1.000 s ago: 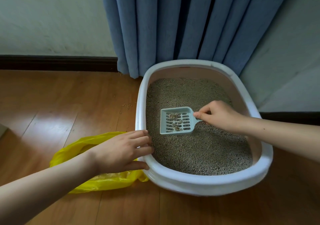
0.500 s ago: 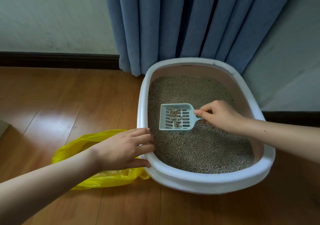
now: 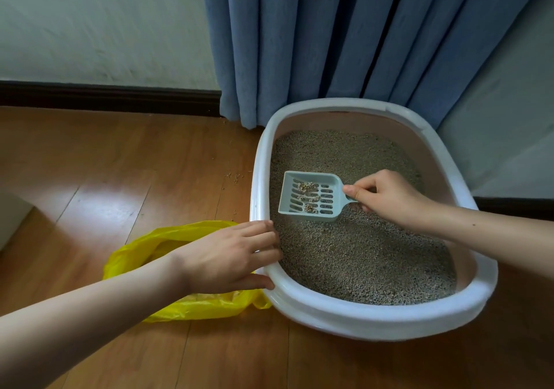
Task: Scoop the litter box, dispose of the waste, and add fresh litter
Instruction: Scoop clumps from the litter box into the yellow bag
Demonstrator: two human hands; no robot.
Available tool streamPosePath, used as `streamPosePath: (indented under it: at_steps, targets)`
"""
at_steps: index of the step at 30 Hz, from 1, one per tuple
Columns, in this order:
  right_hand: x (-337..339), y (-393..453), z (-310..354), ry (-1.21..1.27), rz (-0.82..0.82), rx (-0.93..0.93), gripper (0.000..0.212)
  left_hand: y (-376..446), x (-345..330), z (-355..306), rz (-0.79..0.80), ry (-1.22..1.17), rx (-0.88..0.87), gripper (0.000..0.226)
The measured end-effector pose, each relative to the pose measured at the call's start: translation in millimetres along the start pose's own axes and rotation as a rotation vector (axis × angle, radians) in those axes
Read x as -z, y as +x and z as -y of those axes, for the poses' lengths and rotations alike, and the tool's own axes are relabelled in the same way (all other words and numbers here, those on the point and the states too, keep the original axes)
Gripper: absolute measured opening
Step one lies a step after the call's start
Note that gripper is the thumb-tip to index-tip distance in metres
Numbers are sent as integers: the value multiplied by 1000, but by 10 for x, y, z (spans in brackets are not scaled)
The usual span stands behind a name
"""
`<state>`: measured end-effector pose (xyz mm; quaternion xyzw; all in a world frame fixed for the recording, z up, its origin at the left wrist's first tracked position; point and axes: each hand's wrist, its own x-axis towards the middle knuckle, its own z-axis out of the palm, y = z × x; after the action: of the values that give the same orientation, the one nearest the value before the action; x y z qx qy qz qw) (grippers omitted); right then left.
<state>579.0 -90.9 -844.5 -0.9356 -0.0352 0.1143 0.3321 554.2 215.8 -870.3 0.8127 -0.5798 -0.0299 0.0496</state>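
A white oval litter box (image 3: pixel 374 319) full of grey-brown litter (image 3: pixel 359 253) stands on the wooden floor. My right hand (image 3: pixel 386 197) grips the handle of a pale blue slotted scoop (image 3: pixel 310 197), held just above the litter with a few clumps lying on its slots. My left hand (image 3: pixel 230 256) rests on the box's left rim, fingers over the edge and thumb against the outer wall. A yellow plastic bag (image 3: pixel 186 304) lies open on the floor to the left of the box, partly hidden under my left arm.
Blue curtains (image 3: pixel 344 44) hang right behind the box. A white wall with a dark skirting board (image 3: pixel 105 96) runs along the back. Scattered litter grains (image 3: pixel 233 176) lie on the floor left of the box.
The scoop has lifted slightly and drifted toward the box's left side, with less loose litter on it. My left hand stays on the rim.
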Motion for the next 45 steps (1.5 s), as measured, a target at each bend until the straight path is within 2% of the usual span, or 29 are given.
streamPosePath:
  at_steps: [3,5,10,12,16,19,23,26,27,29,32,36,39,40,42,45]
  targets:
    - [40,38,153,-28,-30,41,45,-65,49,14,-30,-2,-2,45]
    - [76,63,325,-77,-17,94,39,-167,112,61,-88,-31,57,42]
    - [-2,132,815,-237,77,208,18,-561,125,371,-175,-36,302,29]
    - [-106,141,984,-284,114,263,18,-770,48,528,-185,-40,419,22]
    - [-361,143,1211,-384,192,363,22,-1092,-68,672,-126,-90,573,24]
    - [-561,156,1267,-537,217,453,18,-1224,-115,667,-22,-116,615,25]
    - [-747,149,1329,-722,203,589,19,-1326,-190,647,123,-175,670,43]
    - [-857,133,1365,-805,141,719,10,-1346,-206,650,186,-139,706,37]
    - [-888,128,1358,-874,103,781,14,-1354,-211,659,185,-124,711,38]
    - [-889,128,1369,-919,93,782,36,-1364,-196,656,180,-113,726,46]
    - [-947,116,1335,-908,54,842,41,-1366,-150,640,190,-123,739,66]
    - [-949,63,1307,-999,-9,899,32,-1371,-126,619,167,-125,745,57]
    - [-904,62,1268,-916,-40,924,23,-1358,-115,610,133,-120,721,38]
    - [-870,57,1266,-847,-37,893,17,-1343,-113,615,111,-117,705,34]
    - [-724,48,1300,-631,50,654,3,-1290,-105,627,66,-125,696,34]
    - [-428,101,1256,-51,181,201,16,-1159,-59,614,-13,-133,685,32]
